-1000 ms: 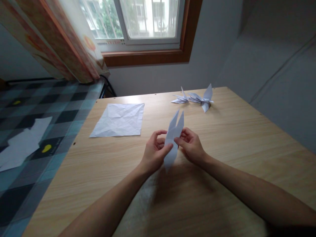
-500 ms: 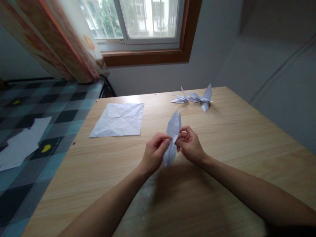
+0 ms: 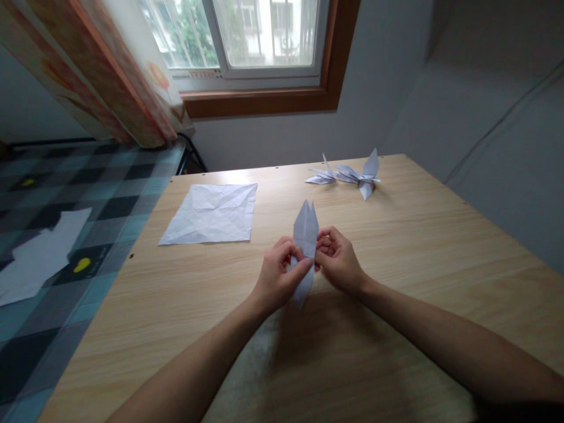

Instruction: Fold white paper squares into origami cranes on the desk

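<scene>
A white folded paper (image 3: 305, 232), long with pointed ends, is held upright above the table between both hands. My left hand (image 3: 282, 270) is closed on its left side, the thumb lying across the paper's middle. At the right edge, the curled fingers of my right hand (image 3: 337, 258) pinch the same folded paper. Two split points show at its top, and a narrower tip hangs below my left thumb. Part of the paper's middle is hidden by my left fingers.
A creased square sheet (image 3: 215, 214) lies flat at the table's back left. Folded paper shapes with pointed petals (image 3: 348, 174) rest near the back edge. Left of the wooden table (image 3: 423, 329), white paper pieces (image 3: 42, 258) lie on a checked cloth (image 3: 114, 205).
The folded paper has turned to show a broader face and shifted slightly left and down. My left thumb has moved across its middle; my right hand is nearly still.
</scene>
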Demonstrator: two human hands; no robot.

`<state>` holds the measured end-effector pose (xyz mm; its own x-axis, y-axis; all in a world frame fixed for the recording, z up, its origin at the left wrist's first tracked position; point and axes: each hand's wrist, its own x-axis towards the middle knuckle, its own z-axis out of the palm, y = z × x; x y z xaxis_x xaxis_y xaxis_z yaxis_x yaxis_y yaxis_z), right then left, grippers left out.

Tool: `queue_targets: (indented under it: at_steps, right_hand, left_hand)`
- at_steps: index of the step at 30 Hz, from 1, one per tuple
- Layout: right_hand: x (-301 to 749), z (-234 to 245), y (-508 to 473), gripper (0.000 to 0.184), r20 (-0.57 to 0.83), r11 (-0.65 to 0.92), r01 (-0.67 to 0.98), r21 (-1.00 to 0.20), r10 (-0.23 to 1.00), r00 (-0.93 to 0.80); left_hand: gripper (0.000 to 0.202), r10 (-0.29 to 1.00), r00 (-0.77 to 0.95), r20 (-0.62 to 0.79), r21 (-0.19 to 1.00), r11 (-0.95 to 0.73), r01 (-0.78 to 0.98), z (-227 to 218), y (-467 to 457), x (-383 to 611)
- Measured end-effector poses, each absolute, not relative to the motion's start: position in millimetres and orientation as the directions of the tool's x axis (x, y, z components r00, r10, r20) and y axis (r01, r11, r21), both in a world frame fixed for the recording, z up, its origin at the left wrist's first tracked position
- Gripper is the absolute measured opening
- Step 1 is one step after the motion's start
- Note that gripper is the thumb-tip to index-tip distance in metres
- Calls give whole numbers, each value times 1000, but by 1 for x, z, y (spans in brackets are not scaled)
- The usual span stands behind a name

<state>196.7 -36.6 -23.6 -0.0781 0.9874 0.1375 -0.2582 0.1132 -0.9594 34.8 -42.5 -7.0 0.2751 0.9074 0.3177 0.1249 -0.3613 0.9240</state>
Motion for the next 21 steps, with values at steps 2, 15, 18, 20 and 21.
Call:
queue_targets:
  at_steps: [2,15,18,20,21]
  right_hand:
    - [197,-23,-35,38,127,100,-290,-952,989,-75]
    - [198,-24,-33,42,79,29,-366,-930,989,-123]
    - [198,-23,-34,40,86,33,-358,-933,988,-132]
    - [199,-22,-35,40,93,39,-351,-935,986,-140]
    - [199,-21,-35,39,94,38,-348,-937,985,-144]
  left_hand:
    - [21,903,294,313,925,-360,121,-7,-43,34]
    - [41,965,81,248,969,-249,-6,-10,-47,41]
    - [49,953,59,298,952,-301,45,-13,-46,40]
    - [57,930,106,352,920,-365,141,-14,-47,39]
    - [56,917,134,375,899,-395,189,-14,-47,38]
